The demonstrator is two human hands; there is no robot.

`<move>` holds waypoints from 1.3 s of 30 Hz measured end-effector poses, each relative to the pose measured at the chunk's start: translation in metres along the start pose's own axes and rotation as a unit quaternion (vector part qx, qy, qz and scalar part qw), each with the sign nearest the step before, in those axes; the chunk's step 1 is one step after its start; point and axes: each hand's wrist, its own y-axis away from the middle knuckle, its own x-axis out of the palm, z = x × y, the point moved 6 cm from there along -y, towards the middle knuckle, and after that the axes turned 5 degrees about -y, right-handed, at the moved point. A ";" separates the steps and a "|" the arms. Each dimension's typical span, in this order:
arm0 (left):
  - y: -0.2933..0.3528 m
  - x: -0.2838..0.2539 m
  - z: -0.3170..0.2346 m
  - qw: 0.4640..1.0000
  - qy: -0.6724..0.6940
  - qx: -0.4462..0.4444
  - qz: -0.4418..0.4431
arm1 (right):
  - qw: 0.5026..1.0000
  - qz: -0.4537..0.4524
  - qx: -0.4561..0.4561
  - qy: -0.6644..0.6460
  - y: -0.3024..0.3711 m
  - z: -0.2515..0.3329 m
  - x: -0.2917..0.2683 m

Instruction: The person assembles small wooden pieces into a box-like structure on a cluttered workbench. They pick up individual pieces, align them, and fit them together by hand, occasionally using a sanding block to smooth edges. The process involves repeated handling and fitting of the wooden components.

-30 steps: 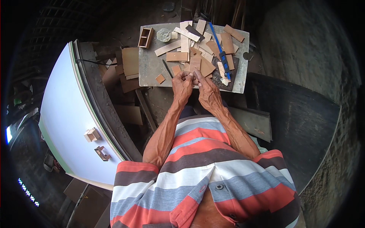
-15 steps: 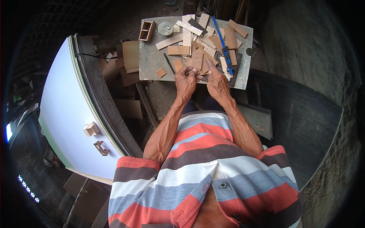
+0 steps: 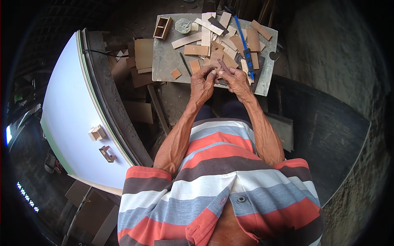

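Observation:
My left hand (image 3: 202, 85) and my right hand (image 3: 239, 83) meet at the near edge of a worktable (image 3: 166, 69). The left fingers are pinched around something small that I cannot make out. In my right hand, thumb and fingers close on a slim dark brown piece (image 3: 224, 65) that points away from me. Just beyond the fingertips lie thin wooden strips and a flat brown wood piece (image 3: 216, 58). Left of them are a small square wood piece (image 3: 175, 74) and a thin dark rod (image 3: 185, 63).
A blue bar tool with a dark slider (image 3: 248, 55) lies on the right of the table. A two-compartment wooden box (image 3: 162, 28) and a clear plastic bag (image 3: 183, 26) sit at its far left. Two small wooden assemblies (image 3: 97, 133) rest on a white board (image 3: 67, 119) to my left.
My right hand has turned inward and its fingers have closed near the left fingertips. A slim dark brown piece now shows in it. The view has shifted slightly.

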 end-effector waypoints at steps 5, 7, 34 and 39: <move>0.002 -0.001 0.003 0.994 0.095 -0.041 -0.022 | 0.999 -0.031 -0.026 -0.002 -0.005 -0.007 0.000; 0.002 -0.002 0.006 0.990 0.101 -0.093 -0.032 | 0.996 -0.065 -0.056 0.016 -0.007 -0.007 -0.003; -0.007 -0.020 0.036 0.980 0.139 -0.118 -0.081 | 0.951 -0.046 -0.163 0.257 -0.042 0.021 -0.007; -0.014 -0.022 0.040 0.994 0.018 -0.081 -0.075 | 0.989 0.066 -0.078 0.104 -0.035 -0.003 0.026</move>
